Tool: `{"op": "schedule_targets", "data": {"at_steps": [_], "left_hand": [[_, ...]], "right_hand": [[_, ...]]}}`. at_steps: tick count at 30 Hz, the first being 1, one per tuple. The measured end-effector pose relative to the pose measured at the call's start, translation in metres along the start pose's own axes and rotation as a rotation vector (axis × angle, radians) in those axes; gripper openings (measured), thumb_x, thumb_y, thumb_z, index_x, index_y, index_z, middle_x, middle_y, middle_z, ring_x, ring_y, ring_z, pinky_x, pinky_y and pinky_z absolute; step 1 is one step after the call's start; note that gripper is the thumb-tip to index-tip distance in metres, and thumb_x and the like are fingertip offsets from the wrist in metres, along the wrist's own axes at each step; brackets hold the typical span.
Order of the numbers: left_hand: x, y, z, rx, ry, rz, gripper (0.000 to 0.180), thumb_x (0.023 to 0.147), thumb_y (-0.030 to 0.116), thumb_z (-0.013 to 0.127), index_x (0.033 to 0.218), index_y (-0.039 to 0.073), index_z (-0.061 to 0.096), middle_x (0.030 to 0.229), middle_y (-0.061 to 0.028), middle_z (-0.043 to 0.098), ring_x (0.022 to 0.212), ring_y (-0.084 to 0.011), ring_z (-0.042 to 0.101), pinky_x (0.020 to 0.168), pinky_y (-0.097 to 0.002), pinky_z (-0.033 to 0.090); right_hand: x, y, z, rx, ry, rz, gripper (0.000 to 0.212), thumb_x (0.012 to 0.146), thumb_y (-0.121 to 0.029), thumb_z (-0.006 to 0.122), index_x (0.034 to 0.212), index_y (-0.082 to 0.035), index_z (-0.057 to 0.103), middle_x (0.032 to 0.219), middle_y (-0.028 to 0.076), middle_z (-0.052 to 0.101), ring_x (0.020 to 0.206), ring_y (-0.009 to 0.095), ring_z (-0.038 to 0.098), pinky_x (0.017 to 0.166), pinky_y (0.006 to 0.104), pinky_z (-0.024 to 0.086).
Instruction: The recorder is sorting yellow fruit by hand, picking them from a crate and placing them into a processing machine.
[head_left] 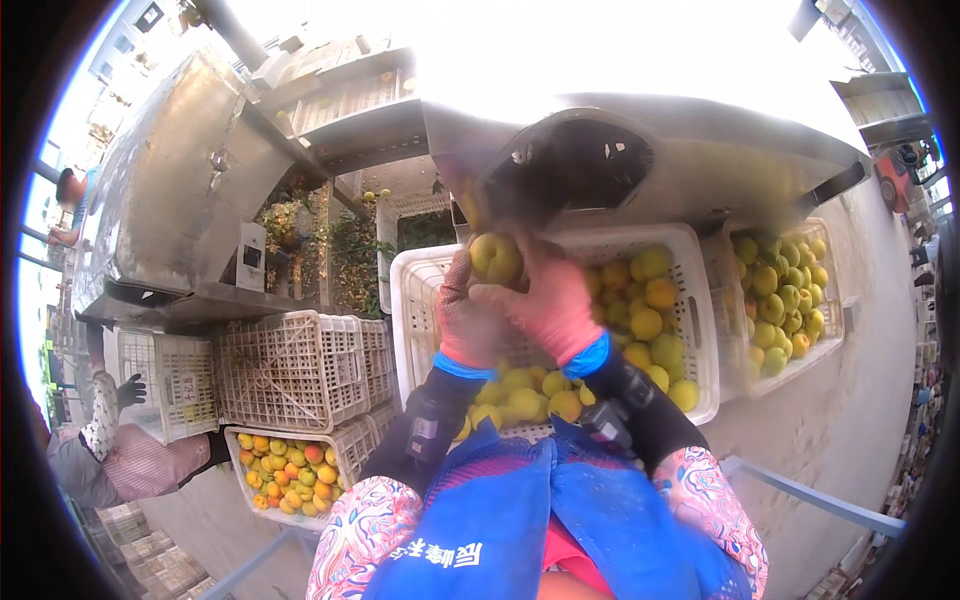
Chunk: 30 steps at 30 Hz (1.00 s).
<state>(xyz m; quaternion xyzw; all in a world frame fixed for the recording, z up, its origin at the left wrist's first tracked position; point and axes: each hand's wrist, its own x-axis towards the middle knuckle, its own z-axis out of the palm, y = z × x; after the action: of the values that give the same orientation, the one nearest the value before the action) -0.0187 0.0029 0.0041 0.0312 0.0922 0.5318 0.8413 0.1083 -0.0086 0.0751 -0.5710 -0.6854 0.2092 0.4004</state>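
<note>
Head view: pink-gloved left hand [466, 325] and pink-gloved right hand [560, 310] close together at the center of the frame. Left fingers curled against the left side of one yellow-green fruit [495, 258]; right thumb crossing just below, right fingers bent around the opposite side. Space between hands closed down to about the width of the fruit; nothing else visible in either grip. Right fingertips partly blurred: cannot tell how firm the squeeze. Cupping from both sides probably chosen for steady support and less bruising.

Held fruit positioned over the upper part of the white crate [706, 335] at center, just below the dark opening [570, 165] of the metal machine [735, 175]. Crate set close against the machine, likely to keep reach short. Fruit pile [645, 300] inside, loose rather than in rows.

At right of frame, beside the first, a second crate [836, 325] with similar fruit; apparently placed within easy reach. At lower left, a filled crate [357, 450] of yellow and orange-red fruit, next to stacked crates [290, 370]; stacking probably intended to save space. At far left, dark glove [131, 391] of another person near a pale crate [180, 375].
</note>
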Motion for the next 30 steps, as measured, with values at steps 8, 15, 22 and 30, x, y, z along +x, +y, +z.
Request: {"op": "schedule_targets", "data": {"at_steps": [8, 15, 22, 30], "left_hand": [[0.007, -0.013, -0.044, 1.119, 0.005, 0.408, 0.045, 0.101, 0.035, 0.055, 0.133, 0.003, 0.055, 0.123, -0.0142, 0.064, 0.118, -0.03, 0.059, 0.103, -0.0462, 0.048], [0.044, 0.014, -0.275, 1.864, 0.689, 0.104, 0.062, 0.085, 0.031, 0.074, 0.134, -0.003, 0.053, 0.123, -0.0223, 0.064, 0.114, -0.035, 0.062, 0.094, -0.042, 0.052], [0.056, 0.041, -0.383, 2.162, 0.831, -0.248, 0.097, 0.074, 0.062, 0.075, 0.145, 0.003, 0.045, 0.134, -0.0261, 0.059, 0.124, -0.0386, 0.058, 0.102, -0.0463, 0.047], [0.077, -0.026, -0.291, 2.39, 0.385, -0.696, 0.056, 0.081, 0.053, 0.068, 0.123, 0.016, 0.068, 0.123, -0.0174, 0.068, 0.113, -0.0346, 0.066, 0.095, -0.0509, 0.053]], "right_hand": [[0.004, 0.027, -0.008, -0.148, 0.322, -0.165, 0.065, 0.074, -0.029, 0.081, 0.129, -0.005, 0.058, 0.111, 0.019, 0.067, 0.102, 0.039, 0.063, 0.089, 0.0476, 0.049], [0.073, 0.097, 0.0, -0.474, 0.35, -0.172, 0.05, 0.084, -0.026, 0.073, 0.127, -0.004, 0.062, 0.115, 0.018, 0.067, 0.104, 0.041, 0.062, 0.094, 0.0491, 0.047], [-0.006, 0.12, 0.004, -0.212, 0.121, -0.278, 0.033, 0.088, -0.024, 0.07, 0.116, -0.009, 0.072, 0.114, 0.014, 0.07, 0.108, 0.038, 0.062, 0.092, 0.0432, 0.05], [-0.112, 0.266, 0.141, -0.374, -0.469, 0.3, 0.056, 0.096, -0.038, 0.059, 0.145, -0.013, 0.05, 0.146, 0.015, 0.05, 0.127, 0.033, 0.054, 0.109, 0.0448, 0.041]]}}
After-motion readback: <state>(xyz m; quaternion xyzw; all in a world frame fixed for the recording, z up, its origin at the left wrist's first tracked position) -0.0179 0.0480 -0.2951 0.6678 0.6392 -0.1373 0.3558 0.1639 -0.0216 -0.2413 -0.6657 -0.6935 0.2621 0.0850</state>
